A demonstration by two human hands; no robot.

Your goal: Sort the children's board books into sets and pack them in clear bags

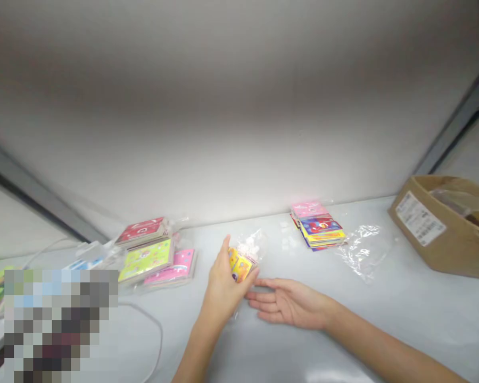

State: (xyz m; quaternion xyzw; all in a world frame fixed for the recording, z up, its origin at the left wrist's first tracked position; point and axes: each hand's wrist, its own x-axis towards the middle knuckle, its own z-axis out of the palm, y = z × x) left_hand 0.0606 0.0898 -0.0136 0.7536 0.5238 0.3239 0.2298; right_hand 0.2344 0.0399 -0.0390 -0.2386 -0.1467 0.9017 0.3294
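Observation:
My left hand (222, 284) is wrapped round a small clear plastic packet (241, 264) with yellow-orange printed cards and some white pieces inside. Part of the packet is hidden behind the fingers and thumb. Just to its right, my right hand (291, 303) lies palm up, fingers stretched out and holding nothing. Its fingertips come close to the left thumb; whether they touch the packet I cannot tell. Beyond my right hand is a stack of colourful cards (321, 226), pink, blue and yellow, beside a crumpled clear plastic bag (365, 250).
At the left lie bagged card packs: red (143, 231), yellow-green (147, 259) and pink (175, 267). An open cardboard box (443, 229) with a white label stands at the right. A white cable (159, 335) curves across the table's front left, beside a pixelated area. A pale wall rises behind.

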